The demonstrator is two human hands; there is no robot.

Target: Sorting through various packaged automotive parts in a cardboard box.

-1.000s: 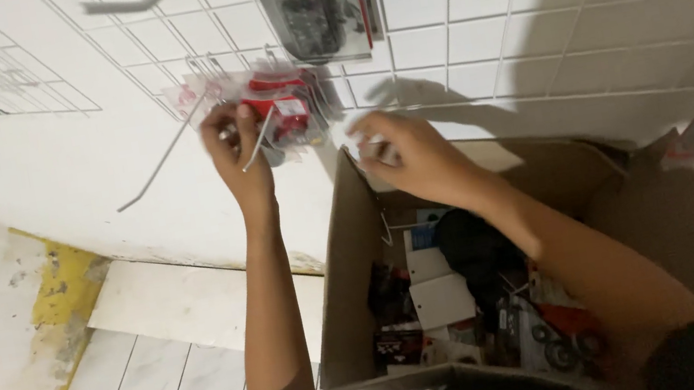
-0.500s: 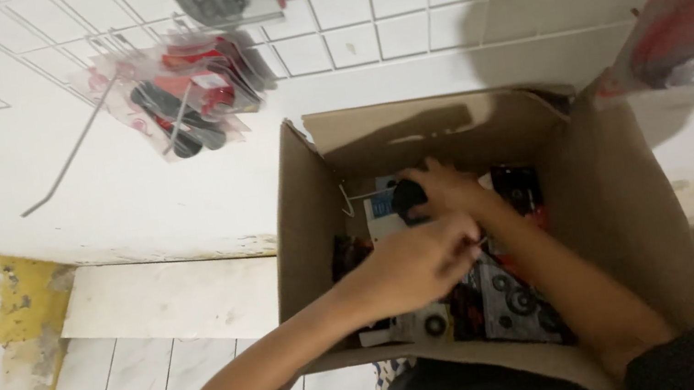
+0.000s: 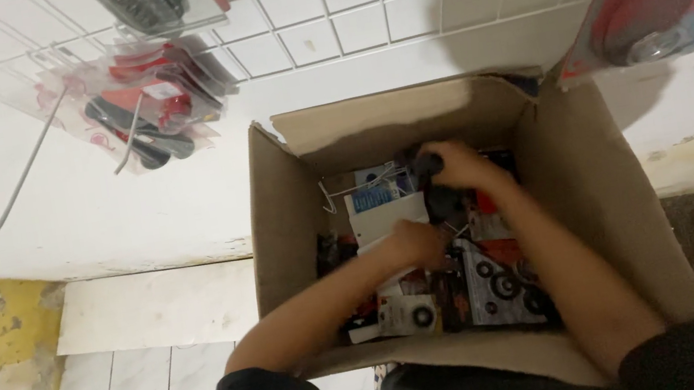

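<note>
1. Head view, count: I see one cardboard box (image 3: 296, 222), open at the top, and my two hands inside it. Many small packaged parts fill it; I cannot count them exactly.
2. My right hand (image 3: 458, 163) is curled around a dark round part (image 3: 423, 161) at the far side of the box, fingers closed over it.
3. My left hand (image 3: 418, 242) sits nearer me, just below the right one, fingers bent down into the packages (image 3: 495, 278); I cannot tell whether it grips one.
4. One white card package (image 3: 383, 217) lies just left of the left hand.
5. Up-left of both hands, well apart, a bunch of red-and-black packets (image 3: 152, 105) hangs on wall hooks.
</note>
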